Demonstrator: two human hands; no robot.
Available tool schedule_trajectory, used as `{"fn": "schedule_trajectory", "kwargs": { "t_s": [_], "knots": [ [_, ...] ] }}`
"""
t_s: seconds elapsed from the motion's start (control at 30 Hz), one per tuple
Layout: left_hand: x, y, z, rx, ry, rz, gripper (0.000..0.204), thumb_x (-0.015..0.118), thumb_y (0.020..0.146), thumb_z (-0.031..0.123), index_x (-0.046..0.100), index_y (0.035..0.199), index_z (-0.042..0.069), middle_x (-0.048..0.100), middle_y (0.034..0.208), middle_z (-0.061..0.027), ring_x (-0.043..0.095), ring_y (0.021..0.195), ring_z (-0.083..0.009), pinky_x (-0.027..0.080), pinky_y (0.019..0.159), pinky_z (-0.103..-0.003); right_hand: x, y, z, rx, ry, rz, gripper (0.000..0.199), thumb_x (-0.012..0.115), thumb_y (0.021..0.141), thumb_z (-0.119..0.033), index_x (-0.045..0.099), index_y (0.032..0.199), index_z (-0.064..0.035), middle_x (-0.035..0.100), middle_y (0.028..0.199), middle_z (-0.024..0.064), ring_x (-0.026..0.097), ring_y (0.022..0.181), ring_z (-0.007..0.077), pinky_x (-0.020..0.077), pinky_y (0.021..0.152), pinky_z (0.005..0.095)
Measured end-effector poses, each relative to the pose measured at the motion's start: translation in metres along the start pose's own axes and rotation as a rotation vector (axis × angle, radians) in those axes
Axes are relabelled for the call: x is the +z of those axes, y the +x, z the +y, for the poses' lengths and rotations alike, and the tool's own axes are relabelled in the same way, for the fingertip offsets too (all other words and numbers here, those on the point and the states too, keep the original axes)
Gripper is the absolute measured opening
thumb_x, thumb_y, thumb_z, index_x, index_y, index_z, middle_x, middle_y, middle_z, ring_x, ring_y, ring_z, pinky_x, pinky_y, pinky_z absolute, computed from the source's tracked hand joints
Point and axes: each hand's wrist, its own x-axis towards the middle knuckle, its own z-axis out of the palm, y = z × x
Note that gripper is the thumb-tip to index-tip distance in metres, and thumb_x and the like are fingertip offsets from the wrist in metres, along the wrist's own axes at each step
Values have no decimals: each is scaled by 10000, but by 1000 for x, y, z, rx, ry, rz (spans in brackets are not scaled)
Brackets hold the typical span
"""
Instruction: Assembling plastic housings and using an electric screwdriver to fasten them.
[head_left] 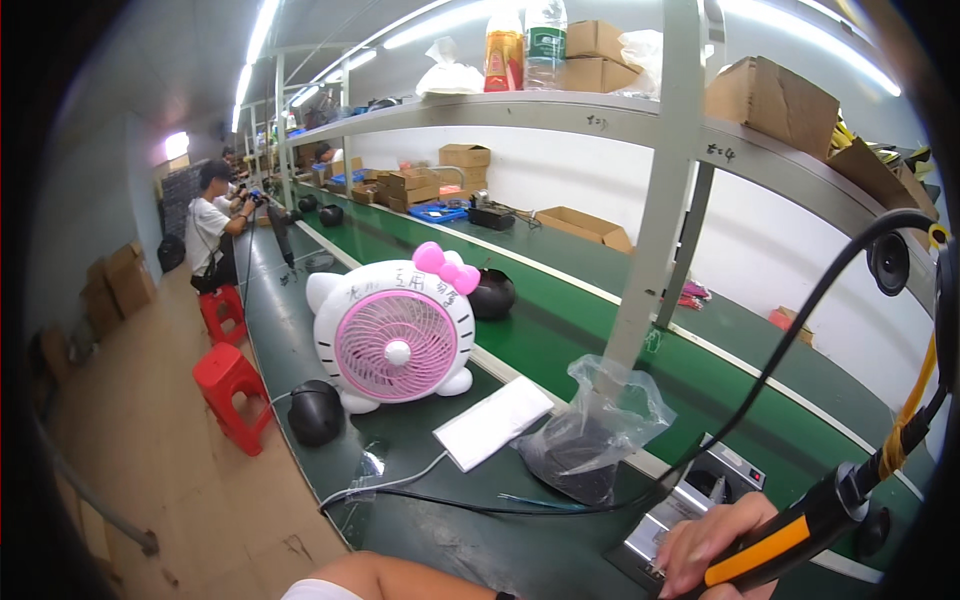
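At the lower right my right hand (722, 540) is closed round an electric screwdriver (790, 535), black with an orange stripe, tilted with its cord end up to the right. Its tip is below the picture. Behind the hand sits a silver metal box (728, 462) with a small red part. My left forearm (425, 578) crosses the lower edge, and the left hand lies out of view. Farther off on the bench stand a pink and white cat-shaped fan (396, 345) with a pink bow, a white flat pad (493, 422) and a clear plastic bag (620, 405) over dark contents.
A black round part (315, 412) sits at the bench's left edge; another (492, 295) rests behind the fan. A black cable (470, 508) crosses the bench. A post (668, 190) rises to a shelf (550, 108). Red stools (232, 385) and a co-worker (212, 225) are on the left.
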Motion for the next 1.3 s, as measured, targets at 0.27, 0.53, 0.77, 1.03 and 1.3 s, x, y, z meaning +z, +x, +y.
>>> {"fn": "schedule_trajectory", "kwargs": {
  "t_s": [0.27, 0.53, 0.77, 1.03, 1.3],
  "knots": [
    [-1, 0, -22, -28, -78, 7, 231, 574, 1037, 243, 576, 941, 33, 590, 772, -27, 558, 726, -147, 492, 700, -314, -9, 5, 0, 36, 145, -143, 372, 911, 711, -252, 608, 818, -63, 583, 687, 31, 577, 571, 166, 452, 639, 314],
    [-6, 1, -29, 48, -48, -66, 304, 590, 1031, 292, 597, 872, 32, 619, 768, -34, 566, 702, -140, 480, 670, -308, -21, 10, 3, -78, 204, -351, 334, 934, 709, -186, 665, 850, -47, 642, 702, 44, 617, 607, 174, 486, 644, 314],
    [-1, -3, -7, -2, 53, 90, 332, 631, 993, 333, 626, 938, 6, 666, 766, -62, 618, 706, -156, 491, 669, -327, -13, -1, -25, 111, -124, 106, 498, 836, 844, -266, 508, 1142, -41, 591, 872, 59, 593, 713, 168, 508, 702, 286],
    [1, -8, -4, -13, 54, 89, 339, 631, 989, 330, 624, 928, -3, 669, 771, -70, 619, 706, -164, 488, 669, -327, -21, 1, -16, -56, -156, -34, 468, 767, 893, -435, 517, 1032, -64, 526, 697, -1, 501, 550, 103, 414, 546, 226],
    [1, -8, -7, -3, 65, 91, 342, 622, 999, 336, 618, 923, 3, 668, 777, -65, 615, 709, -165, 485, 666, -329, -15, 2, -14, -98, -170, 13, 519, 753, 866, -528, 484, 990, -101, 473, 624, -10, 463, 494, 108, 419, 501, 234]
  ]
}}
